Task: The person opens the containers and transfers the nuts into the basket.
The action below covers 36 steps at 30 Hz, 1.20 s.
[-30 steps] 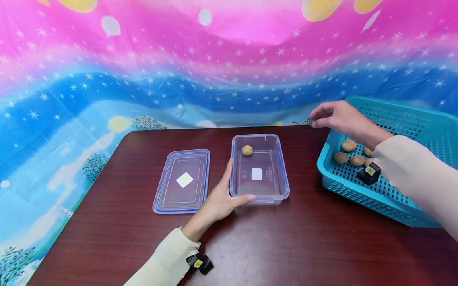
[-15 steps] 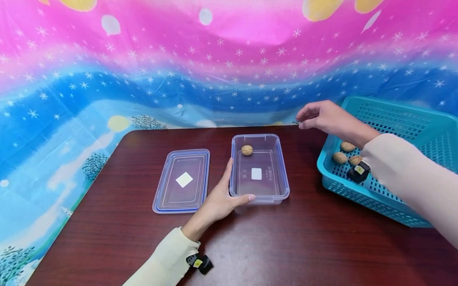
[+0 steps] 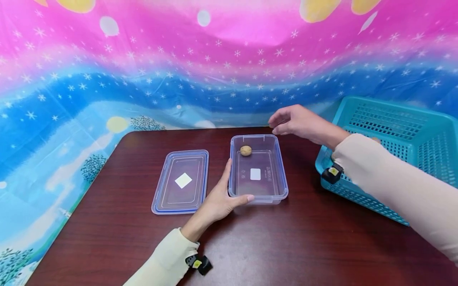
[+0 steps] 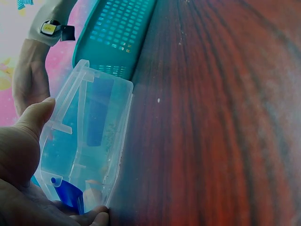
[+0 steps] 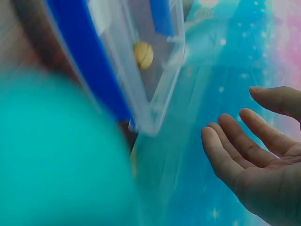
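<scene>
My left hand (image 3: 218,200) holds a clear plastic food container (image 3: 255,190) at its near left corner, thumb along the front side and fingers along the left wall. A single walnut (image 3: 245,151) lies in the container's far left corner. Above and just beyond its far right corner hovers my right hand (image 3: 300,123). In the right wrist view its fingers (image 5: 242,148) are loosely bent, thumb apart, and nothing shows between them. The teal basket (image 3: 358,194) stands under the right forearm, which hides most of its walnuts.
Left of the container lies its clear lid (image 3: 169,194), flat on the dark wooden table (image 3: 304,246). A colourful cloth (image 3: 200,71) hangs behind the table's far edge. The basket's raised rim stands between the right forearm and the table.
My right hand has moved left from over the basket's edge to near the container, its forearm now covering most of the walnuts there. The left hand and the container have stayed put.
</scene>
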Available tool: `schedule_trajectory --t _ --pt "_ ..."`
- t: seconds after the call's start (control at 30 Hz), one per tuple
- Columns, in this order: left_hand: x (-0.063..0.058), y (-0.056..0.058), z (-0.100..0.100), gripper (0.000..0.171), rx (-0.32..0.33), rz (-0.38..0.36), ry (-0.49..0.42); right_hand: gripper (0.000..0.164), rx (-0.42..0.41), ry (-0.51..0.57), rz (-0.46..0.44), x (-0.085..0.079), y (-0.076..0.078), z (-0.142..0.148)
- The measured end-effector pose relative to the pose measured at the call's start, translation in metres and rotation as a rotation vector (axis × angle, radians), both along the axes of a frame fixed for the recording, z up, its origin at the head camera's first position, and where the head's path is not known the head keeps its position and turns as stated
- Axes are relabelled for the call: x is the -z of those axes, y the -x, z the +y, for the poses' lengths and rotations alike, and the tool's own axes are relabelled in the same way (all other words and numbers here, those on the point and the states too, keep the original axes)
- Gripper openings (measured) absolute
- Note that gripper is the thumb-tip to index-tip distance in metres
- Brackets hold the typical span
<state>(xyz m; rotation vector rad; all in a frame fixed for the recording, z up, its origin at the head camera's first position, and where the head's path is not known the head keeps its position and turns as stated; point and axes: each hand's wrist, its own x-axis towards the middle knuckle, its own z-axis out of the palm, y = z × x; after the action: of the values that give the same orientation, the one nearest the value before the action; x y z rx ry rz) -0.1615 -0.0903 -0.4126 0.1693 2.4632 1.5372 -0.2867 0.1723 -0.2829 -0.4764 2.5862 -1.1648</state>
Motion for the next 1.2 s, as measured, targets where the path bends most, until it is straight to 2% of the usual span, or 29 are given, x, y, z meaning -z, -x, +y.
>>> schedule_trajectory --t 0.2,0.73,0.97,1.2 --pt "-0.001 0.000 0.000 0.119 0.004 -0.009 -0.008 0.037 -0.039 0.092 -0.093 0.011 0.003 -0.028" --pt "-0.001 0.001 -0.001 0.119 0.007 -0.013 -0.005 0.055 -0.087 0.074 -0.349 0.045 0.017 -0.056" --pt "-0.002 0.001 -0.001 0.119 0.009 -0.011 0.003 0.058 -0.087 0.043 -0.367 0.054 0.022 -0.059" --pt "-0.002 0.000 -0.002 0.119 0.007 -0.009 0.005 0.061 -0.101 0.082 -0.412 0.064 0.024 -0.067"
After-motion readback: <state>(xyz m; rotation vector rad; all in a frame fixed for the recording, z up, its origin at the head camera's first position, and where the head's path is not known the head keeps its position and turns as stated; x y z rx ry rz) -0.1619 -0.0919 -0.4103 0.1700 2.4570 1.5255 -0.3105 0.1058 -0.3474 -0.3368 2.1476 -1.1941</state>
